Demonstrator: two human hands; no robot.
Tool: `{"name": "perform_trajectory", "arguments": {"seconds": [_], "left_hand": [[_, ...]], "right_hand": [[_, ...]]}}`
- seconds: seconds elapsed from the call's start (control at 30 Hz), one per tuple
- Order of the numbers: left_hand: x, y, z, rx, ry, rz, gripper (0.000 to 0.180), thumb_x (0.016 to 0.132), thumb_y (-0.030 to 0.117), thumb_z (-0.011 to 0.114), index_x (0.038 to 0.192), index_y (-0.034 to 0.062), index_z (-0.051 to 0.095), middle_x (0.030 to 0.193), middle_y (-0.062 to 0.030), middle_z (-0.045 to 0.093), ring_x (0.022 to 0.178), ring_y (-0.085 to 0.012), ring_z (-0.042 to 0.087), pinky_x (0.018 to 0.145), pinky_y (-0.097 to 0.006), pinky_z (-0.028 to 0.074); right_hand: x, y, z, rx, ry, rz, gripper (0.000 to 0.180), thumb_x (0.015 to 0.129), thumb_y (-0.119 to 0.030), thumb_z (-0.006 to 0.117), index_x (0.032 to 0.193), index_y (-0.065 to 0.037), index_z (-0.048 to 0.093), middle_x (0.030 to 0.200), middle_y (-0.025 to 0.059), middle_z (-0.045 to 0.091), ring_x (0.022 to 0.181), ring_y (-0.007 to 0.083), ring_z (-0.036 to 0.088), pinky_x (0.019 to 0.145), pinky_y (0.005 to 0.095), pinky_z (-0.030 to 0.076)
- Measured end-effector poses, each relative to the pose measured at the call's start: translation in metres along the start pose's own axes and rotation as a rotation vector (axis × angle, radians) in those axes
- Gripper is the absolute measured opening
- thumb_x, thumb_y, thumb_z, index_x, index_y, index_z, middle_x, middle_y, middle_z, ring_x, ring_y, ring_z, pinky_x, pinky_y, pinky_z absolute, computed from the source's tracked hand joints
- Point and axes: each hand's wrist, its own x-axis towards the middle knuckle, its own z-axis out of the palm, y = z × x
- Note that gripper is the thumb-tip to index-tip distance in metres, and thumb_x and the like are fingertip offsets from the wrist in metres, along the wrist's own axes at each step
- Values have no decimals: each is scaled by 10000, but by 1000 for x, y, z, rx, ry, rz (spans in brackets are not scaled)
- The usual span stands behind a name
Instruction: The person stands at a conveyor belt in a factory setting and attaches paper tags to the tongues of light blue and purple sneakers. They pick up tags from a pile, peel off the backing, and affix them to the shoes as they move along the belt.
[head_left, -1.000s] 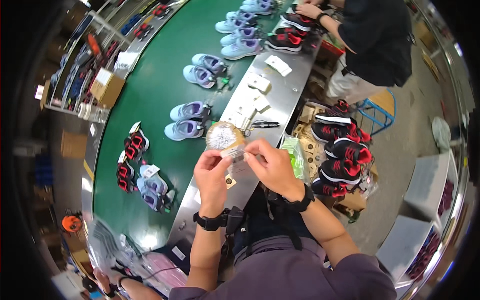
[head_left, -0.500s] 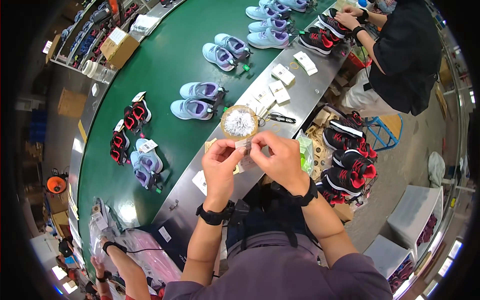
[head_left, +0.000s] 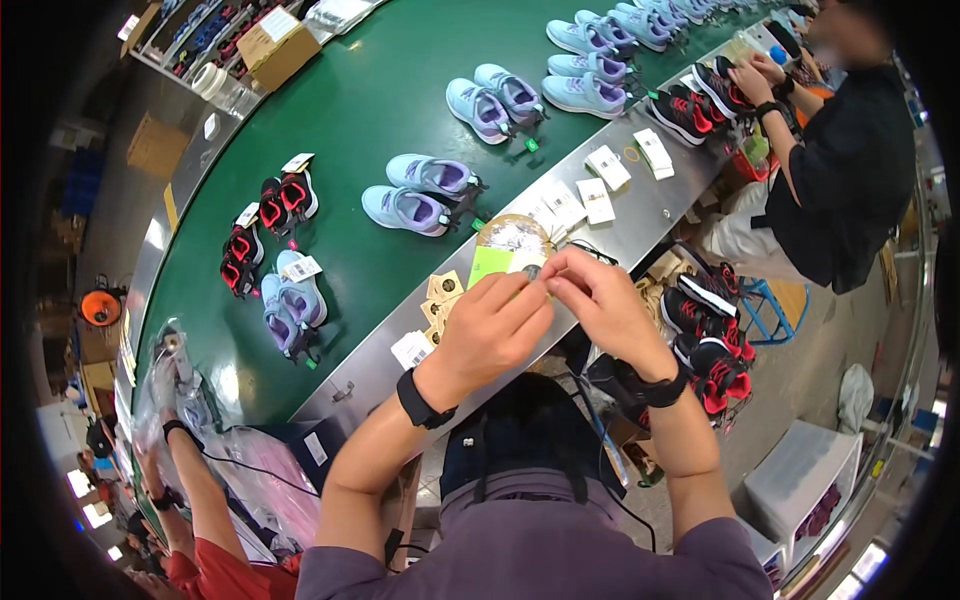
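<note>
Both my hands meet over the metal ledge (head_left: 375, 385), fingertips close together. My left hand (head_left: 495, 325) is closed, back turned up, and a bright green card (head_left: 490, 263) sticks out beyond its fingers. A small grey piece (head_left: 533, 271) shows at the left fingertips. Pinched together just right of it are the fingers of my right hand (head_left: 605, 310); what they hold, if anything, is too small to make out. Behind the hands sits a round roll of fine white strands (head_left: 515, 232), partly covered by the card. Tan square tags (head_left: 440, 300) lie left of my left hand.
Pale blue shoes (head_left: 405, 210) and black-red shoes (head_left: 240, 260) stand on the green belt (head_left: 350, 110). White label stacks (head_left: 597, 200) lie along the ledge. A co-worker (head_left: 840, 170) handles black shoes at right; another person's arm (head_left: 205, 490) reaches plastic bags at lower left.
The white paper slip between my fingers no longer shows; a green card and grey piece appear there. My left hand has turned back-up. The whole view has shifted.
</note>
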Motion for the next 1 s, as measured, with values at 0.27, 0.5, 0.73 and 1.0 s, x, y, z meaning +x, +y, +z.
{"name": "perform_trajectory", "arguments": {"seconds": [0.27,0.5,0.73,1.0], "left_hand": [[-2,-125,40,49,-101,-484,260,823,274,607,898,25,593,870,-113,611,775,-287,597,647,-395,483],[-70,-210,124,64,-360,-777,343,841,323,594,1071,80,522,1047,-65,552,816,-356,550,688,-444,466],[-81,-240,116,-149,-456,-459,305,790,258,648,1023,93,540,962,-48,539,784,-300,525,669,-403,455],[-78,-318,105,-258,-69,-737,83,772,61,631,807,-14,630,737,-97,603,659,-230,588,567,-312,456]], "right_hand": [[88,-9,-40,-298,136,-85,77,855,-67,562,908,-28,601,752,89,649,616,207,609,582,290,457],[185,16,-52,-673,-85,-97,114,862,-135,558,956,-78,588,689,101,606,647,203,612,573,304,440],[249,88,-19,-942,-460,-224,191,823,-83,502,971,-124,617,745,123,637,718,316,610,627,418,467],[324,96,71,-920,-690,-143,214,794,-98,522,990,-103,609,730,126,650,712,334,630,623,445,471]]}}
